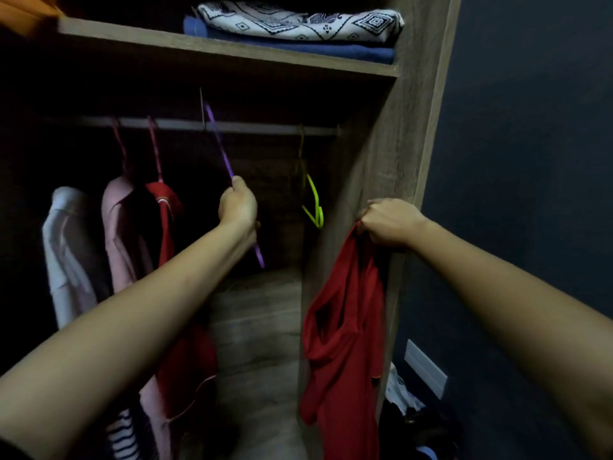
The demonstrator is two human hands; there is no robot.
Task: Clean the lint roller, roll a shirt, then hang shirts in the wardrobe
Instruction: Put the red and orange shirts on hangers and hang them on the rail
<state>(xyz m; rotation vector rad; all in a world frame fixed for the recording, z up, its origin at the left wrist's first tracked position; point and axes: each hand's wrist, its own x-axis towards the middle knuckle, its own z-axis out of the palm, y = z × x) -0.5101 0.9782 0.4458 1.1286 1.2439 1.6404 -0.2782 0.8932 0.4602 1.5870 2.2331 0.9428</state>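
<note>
Inside the wooden wardrobe (394,154), the left hand (238,204) grips a thin purple hanger (219,141); the right hand (389,222) clutches a limp red shirt (341,327).

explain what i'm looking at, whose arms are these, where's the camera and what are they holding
There is no machine here: these are a person's two bare arms, seen from one camera worn on their head, looking forward and down into an open wardrobe. The left hand grips a purple hanger, tilted, its top up by the rail; whether it is hooked on I cannot tell. The right hand holds a red shirt bunched at its top, hanging in front of the wardrobe's side panel. On the rail hang several garments at the left and an empty green hanger. Folded cloths lie on the shelf above.
</note>
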